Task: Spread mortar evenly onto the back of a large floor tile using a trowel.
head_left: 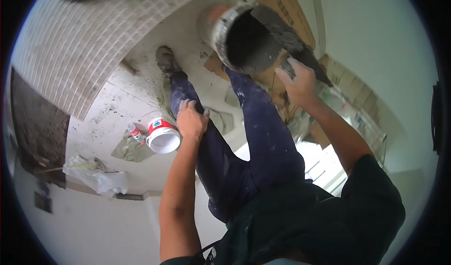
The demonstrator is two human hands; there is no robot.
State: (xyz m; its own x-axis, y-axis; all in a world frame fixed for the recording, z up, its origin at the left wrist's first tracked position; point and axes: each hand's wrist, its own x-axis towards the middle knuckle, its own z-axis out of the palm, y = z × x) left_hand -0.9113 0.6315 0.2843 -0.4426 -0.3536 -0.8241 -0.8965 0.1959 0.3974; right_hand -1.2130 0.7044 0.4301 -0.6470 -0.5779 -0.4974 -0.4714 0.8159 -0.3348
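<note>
- The right hand [300,84] is gripping the handle of a mortar-caked trowel [286,34], fingers wrapped tight, arm stretching forward.
- The trowel blade is reaching over the rim of a dark bucket [244,41] standing by the person's right knee.
- The left hand [191,119] is resting flat on the left thigh, fingers spread, holding nothing, elbow bending.
- A white tub [163,135] and small bottle [135,132] are lying on the floor [122,100], beside the tiled wall [75,44].
</note>
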